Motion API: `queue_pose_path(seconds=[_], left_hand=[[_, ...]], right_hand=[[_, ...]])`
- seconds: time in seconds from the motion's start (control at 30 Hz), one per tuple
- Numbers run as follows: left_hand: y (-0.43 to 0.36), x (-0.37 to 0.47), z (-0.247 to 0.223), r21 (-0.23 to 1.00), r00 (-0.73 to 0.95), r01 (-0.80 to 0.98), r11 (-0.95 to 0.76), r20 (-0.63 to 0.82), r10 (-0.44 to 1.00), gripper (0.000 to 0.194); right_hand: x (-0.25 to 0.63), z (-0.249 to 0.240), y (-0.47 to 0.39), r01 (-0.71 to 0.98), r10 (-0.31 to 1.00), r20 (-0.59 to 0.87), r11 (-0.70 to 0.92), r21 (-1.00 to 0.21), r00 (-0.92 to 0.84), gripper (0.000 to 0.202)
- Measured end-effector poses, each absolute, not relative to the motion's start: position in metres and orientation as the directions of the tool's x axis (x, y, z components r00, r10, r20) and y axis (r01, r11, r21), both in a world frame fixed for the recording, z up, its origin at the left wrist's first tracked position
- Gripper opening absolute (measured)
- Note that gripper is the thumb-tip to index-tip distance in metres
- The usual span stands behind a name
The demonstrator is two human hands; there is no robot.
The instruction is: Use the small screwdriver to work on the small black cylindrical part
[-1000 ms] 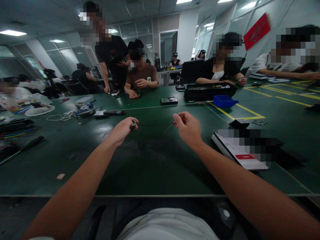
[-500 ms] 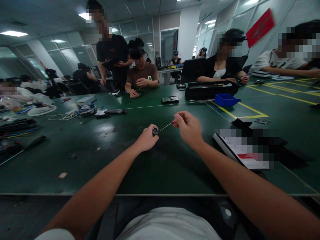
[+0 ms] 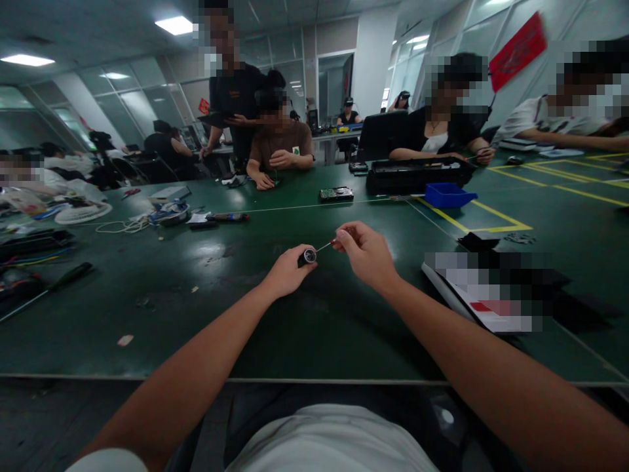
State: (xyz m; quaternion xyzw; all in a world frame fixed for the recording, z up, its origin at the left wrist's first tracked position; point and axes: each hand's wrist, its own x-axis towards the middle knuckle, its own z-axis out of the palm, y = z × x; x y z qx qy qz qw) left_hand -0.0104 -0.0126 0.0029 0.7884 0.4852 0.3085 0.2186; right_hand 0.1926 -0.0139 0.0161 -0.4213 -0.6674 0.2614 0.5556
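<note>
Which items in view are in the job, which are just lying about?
In use:
- small dark cylinder, in left hand
- thin metal-shafted tool, in right hand

Lying about, apparently:
- blue tray
- dark-handled screwdriver
- hard drive
</note>
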Motion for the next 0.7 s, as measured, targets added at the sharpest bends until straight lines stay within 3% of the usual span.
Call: queue_pose_path(seconds=[0.17,0.3,0.47,0.7], left_hand=[[-0.011,-0.013,0.001,0.642,0.338,0.622,-0.447,0.295,0.894,0.024],[-0.011,-0.013,0.001,0.625,0.331,0.643,-0.443,0.295,0.896,0.028],[-0.010,-0.013,0.000,0.587,0.331,0.672,-0.450,0.306,0.893,0.027],[-0.010,-0.012,0.000,0.581,0.370,0.656,-0.483,0.310,0.876,0.027]], right_hand=[[0.193,0.021,-0.018,0.332,0.851,0.524,0.503,-0.798,-0.030,0.025],[0.193,0.029,-0.023,0.504,0.862,0.508,0.439,-0.744,0.000,0.034],[0.193,0.029,-0.024,0.417,0.851,0.520,0.501,-0.758,-0.078,0.017],[0.193,0.025,-0.020,0.494,0.847,0.530,0.475,-0.729,-0.033,0.031]])
